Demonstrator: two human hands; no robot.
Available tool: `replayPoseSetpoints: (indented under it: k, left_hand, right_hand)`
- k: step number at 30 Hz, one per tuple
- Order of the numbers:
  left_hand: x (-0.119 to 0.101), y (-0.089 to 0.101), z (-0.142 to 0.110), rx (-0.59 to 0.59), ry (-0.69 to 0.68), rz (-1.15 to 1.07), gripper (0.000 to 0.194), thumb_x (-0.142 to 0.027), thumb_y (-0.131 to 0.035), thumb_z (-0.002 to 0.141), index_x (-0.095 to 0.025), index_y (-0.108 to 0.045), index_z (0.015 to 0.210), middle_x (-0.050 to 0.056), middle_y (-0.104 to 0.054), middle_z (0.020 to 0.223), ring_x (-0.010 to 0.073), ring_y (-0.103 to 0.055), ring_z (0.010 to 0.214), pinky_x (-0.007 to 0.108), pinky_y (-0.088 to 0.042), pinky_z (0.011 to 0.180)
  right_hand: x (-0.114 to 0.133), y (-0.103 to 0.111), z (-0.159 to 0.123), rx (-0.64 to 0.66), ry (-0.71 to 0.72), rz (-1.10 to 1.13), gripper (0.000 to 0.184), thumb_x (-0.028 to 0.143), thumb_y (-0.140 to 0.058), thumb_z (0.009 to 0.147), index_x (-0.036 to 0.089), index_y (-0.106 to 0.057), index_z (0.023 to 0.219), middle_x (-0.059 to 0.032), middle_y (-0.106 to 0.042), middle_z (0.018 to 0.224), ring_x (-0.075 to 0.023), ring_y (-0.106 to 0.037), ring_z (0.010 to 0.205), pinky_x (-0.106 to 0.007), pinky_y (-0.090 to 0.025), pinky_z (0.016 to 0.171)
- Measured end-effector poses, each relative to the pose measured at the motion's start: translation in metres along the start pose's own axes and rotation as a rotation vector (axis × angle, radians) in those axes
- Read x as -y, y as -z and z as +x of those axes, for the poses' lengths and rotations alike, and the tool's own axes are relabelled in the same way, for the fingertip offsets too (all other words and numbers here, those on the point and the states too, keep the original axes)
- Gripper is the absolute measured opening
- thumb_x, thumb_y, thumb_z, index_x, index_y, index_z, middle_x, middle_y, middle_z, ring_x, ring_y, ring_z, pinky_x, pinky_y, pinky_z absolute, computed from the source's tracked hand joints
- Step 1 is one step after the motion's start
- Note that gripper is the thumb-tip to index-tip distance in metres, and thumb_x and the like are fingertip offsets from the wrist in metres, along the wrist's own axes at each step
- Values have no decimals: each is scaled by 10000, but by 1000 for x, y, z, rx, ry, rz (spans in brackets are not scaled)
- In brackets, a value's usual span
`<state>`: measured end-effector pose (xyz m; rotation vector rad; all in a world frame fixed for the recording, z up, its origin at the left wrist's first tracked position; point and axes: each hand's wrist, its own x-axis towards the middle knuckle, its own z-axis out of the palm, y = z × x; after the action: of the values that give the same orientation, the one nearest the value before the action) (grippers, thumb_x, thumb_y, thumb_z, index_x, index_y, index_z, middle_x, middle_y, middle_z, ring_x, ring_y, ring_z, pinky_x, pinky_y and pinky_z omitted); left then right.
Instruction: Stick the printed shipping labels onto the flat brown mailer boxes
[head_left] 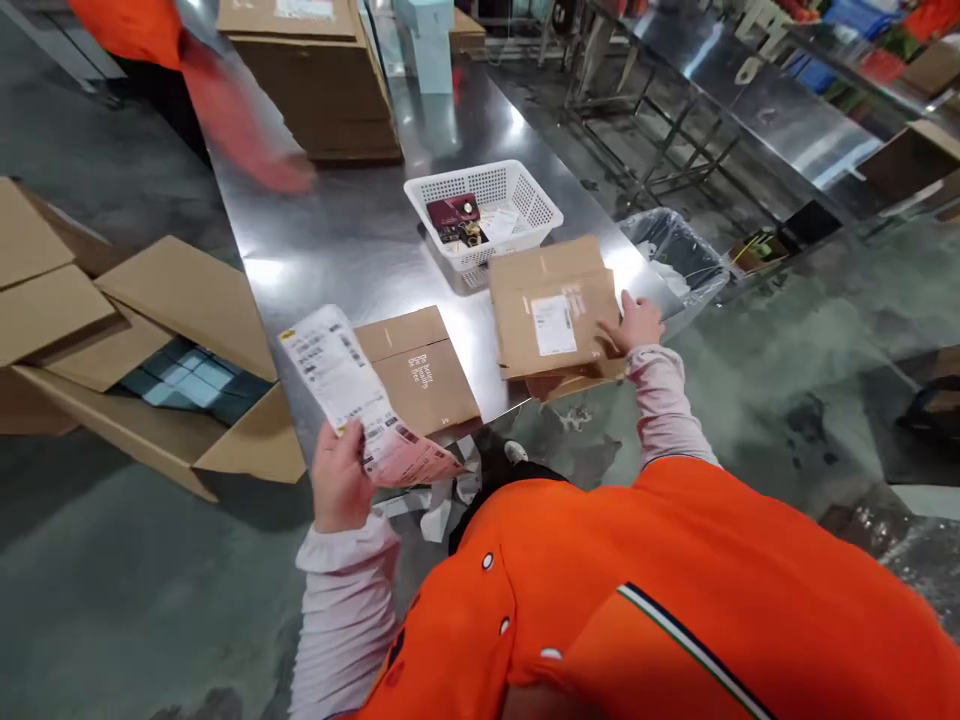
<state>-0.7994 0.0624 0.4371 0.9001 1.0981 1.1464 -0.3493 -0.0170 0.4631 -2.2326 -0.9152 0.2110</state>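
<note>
My left hand is closed on a strip of printed shipping labels, white at the top with a pink part hanging near the table edge. Beneath the strip, a flat brown cardboard box with white lettering lies at the front edge. My right hand grips the right side of flattened cardboard boxes, thumb on top; the upper one bears a white label. Part of this stack juts over the table edge. Behind it stands a white plastic basket holding a dark red box and small items.
Steel table under everything. An open carton with dark packs stands left. A large cardboard box and pale blue boxes sit at the back. A co-worker's blurred sleeve reaches in. A lined bin stands right.
</note>
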Motion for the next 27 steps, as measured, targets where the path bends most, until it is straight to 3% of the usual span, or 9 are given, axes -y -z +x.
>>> replayPoseSetpoints:
  k: [2, 5, 7, 11, 14, 17, 21, 24, 27]
  left_hand:
    - [11, -8, -13, 43, 8, 22, 453, -398, -758, 729, -196, -641, 1117, 68, -706, 1083, 200, -668, 961, 289, -548, 831]
    - [24, -21, -25, 237, 59, 155, 506, -492, -759, 688, -170, -661, 1066, 93, -717, 1026, 228, -672, 909, 335, -548, 809]
    - [29, -23, -24, 292, 52, 217, 506, -506, -759, 677, -154, -676, 1031, 109, -713, 1037, 241, -658, 948, 357, -528, 851]
    - [36, -6, -14, 33, 20, 135, 459, -494, -794, 611, -148, -684, 891, 79, -712, 893, 199, -644, 810, 325, -514, 776]
    - [47, 7, -13, -44, 88, 103, 399, -491, -796, 598, -141, -649, 719, 27, -649, 687, 133, -559, 618, 260, -465, 628]
    - [64, 8, -17, -171, 32, 150, 399, -496, -749, 670, -164, -545, 579, -23, -519, 552, 97, -449, 536, 226, -378, 535]
    - [92, 8, -17, -355, -1, 192, 446, -497, -734, 698, -181, -463, 539, -39, -451, 511, 94, -413, 524, 223, -339, 517]
    - [115, 19, -10, -222, 190, 66, 413, -479, -818, 590, -138, -634, 734, 24, -647, 693, 130, -547, 626, 241, -427, 602]
    - [140, 37, -9, -70, 411, -82, 582, -457, -883, 463, -99, -687, 878, 108, -716, 858, 194, -633, 719, 306, -493, 687]
  right_hand:
    - [28, -24, -27, 160, 61, 1, 816, 481, -797, 658, 88, -524, 1319, -240, -543, 1300, -317, -580, 1102, -480, -510, 910]
    - [82, -99, -100, 760, 185, 392, 845, 477, -828, 602, 146, -532, 1322, -124, -640, 1163, -212, -641, 916, -404, -552, 860]
    - [108, -147, -150, 918, 146, 679, 653, 528, -749, 689, 160, -613, 1211, -89, -681, 1097, -198, -652, 932, -394, -545, 895]
    - [127, -192, -202, 1075, 85, 777, 496, 506, -784, 641, 158, -690, 982, -68, -723, 974, -210, -671, 901, -395, -545, 871]
    - [134, -200, -194, 1029, 146, 690, 434, 471, -804, 615, 160, -701, 899, -46, -722, 866, -181, -666, 793, -336, -548, 770]
    - [141, -208, -181, 1003, 175, 597, 343, 480, -752, 684, 159, -709, 796, -39, -706, 754, -155, -639, 683, -297, -528, 668]
    - [140, -230, -175, 1010, 241, 465, 298, 443, -750, 707, 153, -736, 776, -49, -699, 746, -172, -642, 697, -321, -523, 696]
    - [144, -257, -158, 858, 386, 329, 194, 338, -777, 688, 151, -739, 725, -77, -687, 914, -197, -643, 904, -344, -499, 881]
    - [157, -291, -126, 681, 401, 174, 162, 296, -764, 704, 148, -739, 765, -94, -625, 1133, -208, -572, 1092, -352, -435, 1012]
